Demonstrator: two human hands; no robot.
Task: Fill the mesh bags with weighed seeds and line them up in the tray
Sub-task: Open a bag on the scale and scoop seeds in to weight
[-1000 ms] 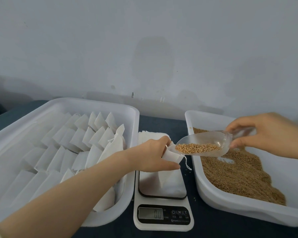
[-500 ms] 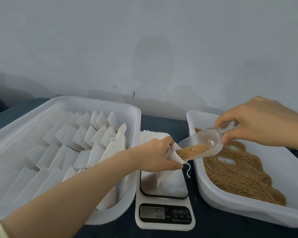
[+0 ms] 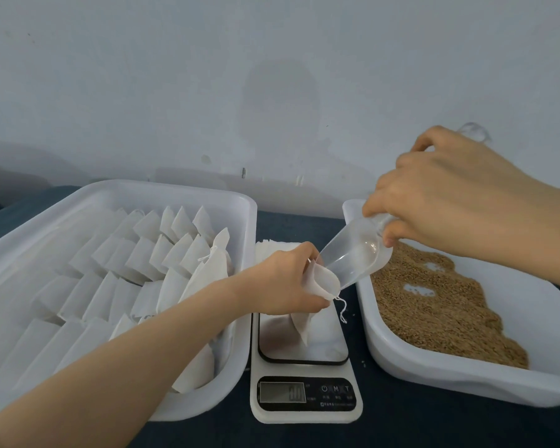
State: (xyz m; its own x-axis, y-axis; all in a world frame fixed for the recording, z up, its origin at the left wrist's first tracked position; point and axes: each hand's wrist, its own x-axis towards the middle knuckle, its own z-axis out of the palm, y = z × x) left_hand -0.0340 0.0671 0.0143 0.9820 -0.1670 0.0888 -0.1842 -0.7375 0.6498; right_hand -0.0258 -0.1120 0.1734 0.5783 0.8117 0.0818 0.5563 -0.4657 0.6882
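Left grip (image 3: 283, 281) pinches the bag (image 3: 322, 282), right grip (image 3: 450, 202) holds the tipped scoop (image 3: 353, 257); a sagging mouth, I fear, spills seeds (image 3: 434, 305).

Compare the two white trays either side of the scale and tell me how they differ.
The left tray holds rows of white bags leaning on one another; the right tray holds loose brown seeds. The left tray is nearly full; the right tray shows bare floor along its right side. Both are white, rounded plastic trays.
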